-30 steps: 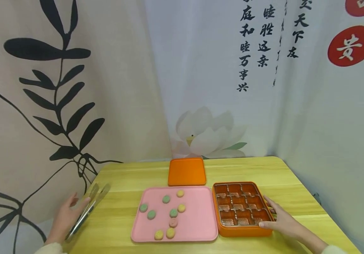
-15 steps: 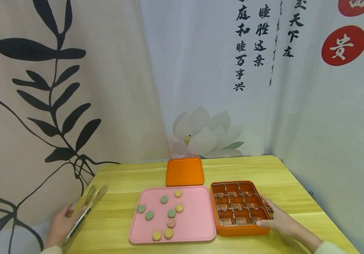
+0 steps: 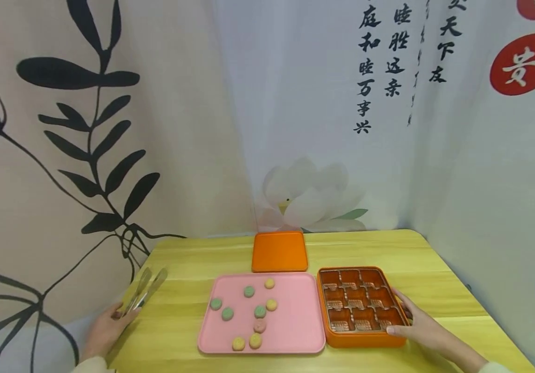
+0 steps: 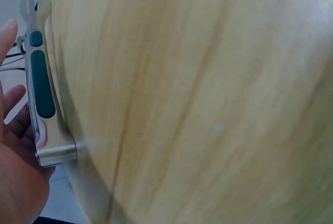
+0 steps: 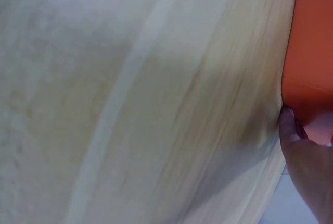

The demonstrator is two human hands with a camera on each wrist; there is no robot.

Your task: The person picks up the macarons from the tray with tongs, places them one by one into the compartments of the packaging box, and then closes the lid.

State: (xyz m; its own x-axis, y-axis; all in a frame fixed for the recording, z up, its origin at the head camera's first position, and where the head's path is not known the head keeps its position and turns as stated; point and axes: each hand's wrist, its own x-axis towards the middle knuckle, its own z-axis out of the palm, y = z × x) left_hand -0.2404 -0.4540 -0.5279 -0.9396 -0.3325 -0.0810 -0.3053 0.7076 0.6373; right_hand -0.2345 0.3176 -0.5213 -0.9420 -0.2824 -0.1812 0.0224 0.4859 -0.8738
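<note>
Gripping the tongs (image 3: 142, 293) at the worktop's (image 3: 188, 259) left edge, the left hand (image 3: 106, 330) has its fingers round the handle end; the wrist view shows the handle (image 4: 41, 83) against the palm. The right hand (image 3: 418, 327) lies open, fingers straight against the orange box's (image 3: 365, 339) near right corner. Round cookies (image 3: 260, 311) lie scattered on the pink tray (image 3: 295, 331) beside it. Lifting well probably means a firm hold mid-handle, tips kept level, and the box held steady.
</note>
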